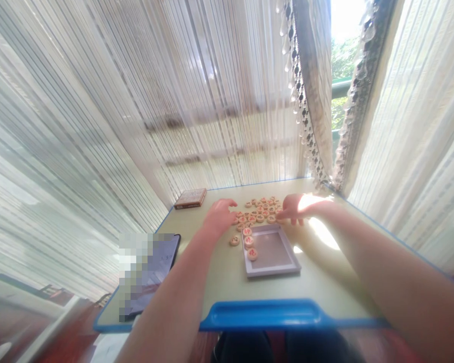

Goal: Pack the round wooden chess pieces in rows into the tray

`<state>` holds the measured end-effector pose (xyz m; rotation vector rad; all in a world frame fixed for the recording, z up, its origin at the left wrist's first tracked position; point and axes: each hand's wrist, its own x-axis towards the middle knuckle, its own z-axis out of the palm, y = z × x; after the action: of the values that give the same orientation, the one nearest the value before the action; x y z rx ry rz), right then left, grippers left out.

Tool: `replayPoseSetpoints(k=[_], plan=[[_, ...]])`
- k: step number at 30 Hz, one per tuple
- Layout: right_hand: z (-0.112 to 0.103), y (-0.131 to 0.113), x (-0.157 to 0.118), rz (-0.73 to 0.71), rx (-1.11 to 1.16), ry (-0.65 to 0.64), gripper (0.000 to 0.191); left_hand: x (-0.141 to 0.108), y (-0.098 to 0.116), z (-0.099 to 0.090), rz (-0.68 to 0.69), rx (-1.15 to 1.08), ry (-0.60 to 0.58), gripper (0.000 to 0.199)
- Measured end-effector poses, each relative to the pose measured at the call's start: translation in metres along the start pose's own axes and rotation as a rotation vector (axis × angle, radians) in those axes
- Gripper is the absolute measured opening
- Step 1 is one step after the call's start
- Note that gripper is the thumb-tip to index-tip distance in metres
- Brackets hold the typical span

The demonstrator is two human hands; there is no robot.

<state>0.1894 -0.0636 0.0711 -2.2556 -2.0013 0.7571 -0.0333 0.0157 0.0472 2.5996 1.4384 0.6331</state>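
Round wooden pieces with red or dark characters [260, 218] lie in a loose cluster on the pale table. Below the cluster is a shallow white box [292, 252], and several red-marked pieces [252, 254] stand in a column along its left side. My left hand [220, 216] is at the cluster's left edge, fingers apart and curved towards the pieces, holding nothing that I can see. At the right edge, my right hand [293, 209] has its fingertips down on a piece; whether it grips it I cannot tell. One piece [234, 241] lies alone left of the box.
A brown flat box [190, 198] sits at the table's back left corner. A dark-edged tablet [155, 272], partly pixelated, lies at the left beside my left forearm. The table's front edge has a blue tray [265, 313]. Curtains hang behind the table.
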Motion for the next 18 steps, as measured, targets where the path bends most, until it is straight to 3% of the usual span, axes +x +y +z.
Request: replayPoseSetpoints(k=[4,11,14,16,18], plan=[[0.001,-0.003,0.0,-0.022,-0.034,0.025,0.029,-0.001,0.003,-0.014,0.039,-0.009,0.161,0.024],[0.005,-0.001,0.011,0.013,-0.114,0.016,0.022,-0.005,-0.001,-0.002,-0.094,0.163,-0.064,0.019],[-0.002,-0.007,0.001,0.045,-0.203,0.188,0.025,-0.006,0.004,0.001,-0.07,0.173,-0.086,0.019],[-0.003,-0.014,-0.01,-0.015,-0.232,0.317,0.027,-0.007,0.008,0.001,-0.058,0.169,-0.072,0.02],[0.005,-0.023,-0.021,-0.119,-0.231,0.343,0.026,-0.008,0.011,0.001,-0.048,0.158,-0.061,0.021]])
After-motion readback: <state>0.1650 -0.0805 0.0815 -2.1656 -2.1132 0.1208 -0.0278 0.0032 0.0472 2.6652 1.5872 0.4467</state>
